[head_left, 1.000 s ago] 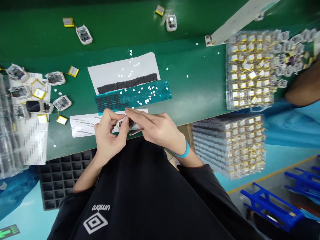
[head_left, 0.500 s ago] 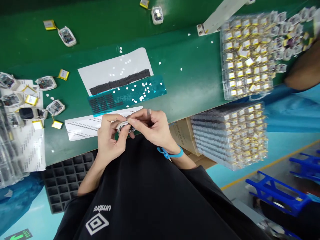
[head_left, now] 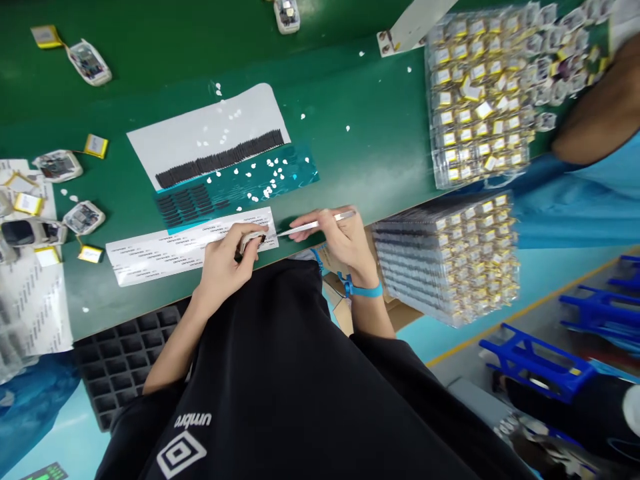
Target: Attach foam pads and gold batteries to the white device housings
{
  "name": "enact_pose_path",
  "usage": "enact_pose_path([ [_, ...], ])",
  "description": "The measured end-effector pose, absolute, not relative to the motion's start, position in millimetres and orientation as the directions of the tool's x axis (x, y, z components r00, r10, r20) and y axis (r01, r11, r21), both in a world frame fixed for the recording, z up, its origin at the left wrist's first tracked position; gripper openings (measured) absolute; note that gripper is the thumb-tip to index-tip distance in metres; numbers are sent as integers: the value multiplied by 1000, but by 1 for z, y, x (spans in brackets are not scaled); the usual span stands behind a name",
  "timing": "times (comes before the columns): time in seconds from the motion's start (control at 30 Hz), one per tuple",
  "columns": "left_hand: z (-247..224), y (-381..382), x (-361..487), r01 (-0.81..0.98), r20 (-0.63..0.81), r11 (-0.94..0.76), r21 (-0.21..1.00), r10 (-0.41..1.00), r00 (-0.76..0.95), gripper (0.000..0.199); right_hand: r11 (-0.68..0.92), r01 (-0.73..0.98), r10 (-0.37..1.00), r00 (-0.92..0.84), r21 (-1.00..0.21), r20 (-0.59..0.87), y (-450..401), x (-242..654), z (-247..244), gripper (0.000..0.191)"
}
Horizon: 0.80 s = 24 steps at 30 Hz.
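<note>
Pinched in the fingers of my left hand (head_left: 223, 263) is a small white device housing (head_left: 250, 238), partly covered by the fingertips. My right hand (head_left: 344, 241) grips slim metal tweezers (head_left: 307, 227), their tips pointing left, close to the housing. Whether the tips touch it, I cannot tell. Under and behind the hands lies a white printed paper strip (head_left: 150, 257). Just beyond it is a teal film sheet (head_left: 235, 208) with black pieces and scattered white bits, beside a white sheet (head_left: 165, 143) bearing a row of dark strips.
Open white housings (head_left: 89, 63) with yellow-edged batteries (head_left: 96, 145) lie on the green table at left. At right are a clear tray of batteries (head_left: 477, 100), stacked trays (head_left: 430, 260) below table level, and a co-worker's arm (head_left: 600, 107). A metal bracket (head_left: 415, 27) stands at the back.
My right hand has left the housing, moved right and now holds tweezers, which I could not see before. My left hand keeps the housing. The view has shifted slightly.
</note>
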<state>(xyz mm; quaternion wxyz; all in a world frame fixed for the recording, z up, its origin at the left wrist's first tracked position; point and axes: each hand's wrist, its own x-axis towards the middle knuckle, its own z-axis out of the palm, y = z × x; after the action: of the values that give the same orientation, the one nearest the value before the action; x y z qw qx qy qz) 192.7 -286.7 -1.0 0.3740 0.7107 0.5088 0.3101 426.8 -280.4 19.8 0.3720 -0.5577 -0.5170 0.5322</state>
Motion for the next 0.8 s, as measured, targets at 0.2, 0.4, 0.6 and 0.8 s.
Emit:
enact_pose_path([
  [0.2,-1,-280,195,518,73,-241,821,943,324,18,-326,89,929,-153,-941,-336,-287,436,12,43],
  [0.4,1,-282,198,553,57,-192,810,966,252,16,-286,-15,958,-4,-958,-286,-282,419,5,40],
  [0.6,0,-287,203,530,74,-159,833,981,178,17,-311,5,949,50,-950,-311,-274,411,5,42],
  [0.8,-1,-288,206,555,101,-176,813,981,163,17,-320,-16,944,76,-947,-320,-273,411,8,39],
])
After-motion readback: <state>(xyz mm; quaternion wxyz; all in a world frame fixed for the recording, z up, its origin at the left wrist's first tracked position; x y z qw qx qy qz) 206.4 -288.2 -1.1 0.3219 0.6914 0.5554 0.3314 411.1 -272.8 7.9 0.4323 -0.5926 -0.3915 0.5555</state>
